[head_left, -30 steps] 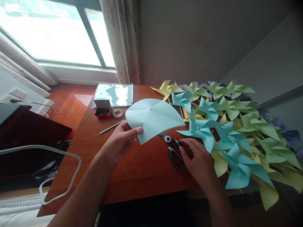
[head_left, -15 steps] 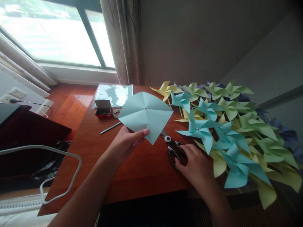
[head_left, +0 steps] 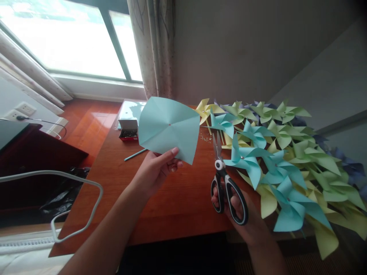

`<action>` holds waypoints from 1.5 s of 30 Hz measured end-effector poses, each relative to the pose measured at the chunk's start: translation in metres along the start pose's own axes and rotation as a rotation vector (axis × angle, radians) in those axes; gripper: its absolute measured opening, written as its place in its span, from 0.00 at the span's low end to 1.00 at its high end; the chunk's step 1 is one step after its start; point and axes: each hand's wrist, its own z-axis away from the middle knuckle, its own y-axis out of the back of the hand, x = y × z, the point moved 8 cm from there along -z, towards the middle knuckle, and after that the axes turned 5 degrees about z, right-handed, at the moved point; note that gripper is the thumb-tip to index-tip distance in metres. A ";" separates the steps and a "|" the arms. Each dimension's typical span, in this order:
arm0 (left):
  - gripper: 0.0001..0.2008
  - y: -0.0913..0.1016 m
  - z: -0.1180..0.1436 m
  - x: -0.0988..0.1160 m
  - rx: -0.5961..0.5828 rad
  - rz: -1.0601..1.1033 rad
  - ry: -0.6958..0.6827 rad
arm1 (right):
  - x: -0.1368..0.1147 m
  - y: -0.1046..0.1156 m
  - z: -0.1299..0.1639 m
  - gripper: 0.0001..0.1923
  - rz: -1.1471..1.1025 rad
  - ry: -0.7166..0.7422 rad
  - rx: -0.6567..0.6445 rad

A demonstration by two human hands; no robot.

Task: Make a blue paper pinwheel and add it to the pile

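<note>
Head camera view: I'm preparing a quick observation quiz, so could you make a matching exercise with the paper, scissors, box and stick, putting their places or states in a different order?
Things
1. light blue paper
2. scissors
3. small box
4. thin stick

Places or states
A. standing on the table, flap raised
B. held by the left hand
C. lying on the table, one end hidden from view
D. in the right hand, blades slightly parted

Pairs: 1-B, 2-D, 3-A, 4-C
</note>
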 end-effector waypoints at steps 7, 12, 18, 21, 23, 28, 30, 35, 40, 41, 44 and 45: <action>0.11 -0.001 0.000 -0.001 -0.010 -0.041 -0.008 | 0.005 -0.034 0.008 0.20 -0.057 -0.015 -0.106; 0.10 -0.001 0.000 0.001 -0.010 -0.044 -0.041 | 0.013 -0.041 0.011 0.22 -0.011 -0.108 -0.161; 0.12 -0.001 0.000 0.001 0.004 -0.106 -0.052 | 0.015 -0.035 0.009 0.22 0.141 -0.082 -0.118; 0.13 0.000 0.001 0.002 0.021 -0.125 -0.063 | 0.015 -0.035 0.010 0.22 0.182 -0.103 -0.108; 0.13 0.000 0.001 0.002 0.017 -0.114 -0.065 | 0.015 -0.035 0.012 0.22 0.196 -0.136 -0.096; 0.12 -0.001 0.000 0.003 0.010 -0.103 -0.078 | 0.012 -0.033 0.015 0.21 0.281 -0.139 -0.058; 0.12 0.000 0.001 0.003 0.016 -0.105 -0.087 | 0.011 -0.033 0.017 0.22 0.309 -0.128 -0.096; 0.12 0.002 0.001 0.005 0.058 -0.152 -0.128 | 0.012 -0.033 0.027 0.25 0.306 -0.122 -0.182; 0.13 0.006 0.001 0.007 0.112 -0.199 -0.163 | 0.009 -0.033 0.032 0.24 0.297 -0.110 -0.188; 0.13 0.007 0.000 0.008 0.118 -0.202 -0.167 | 0.009 -0.034 0.032 0.24 0.292 -0.113 -0.187; 0.13 0.007 0.000 0.006 0.122 -0.216 -0.161 | 0.008 -0.034 0.032 0.25 0.295 -0.120 -0.183; 0.13 0.006 0.000 0.006 0.114 -0.223 -0.160 | 0.009 -0.034 0.032 0.24 0.307 -0.123 -0.181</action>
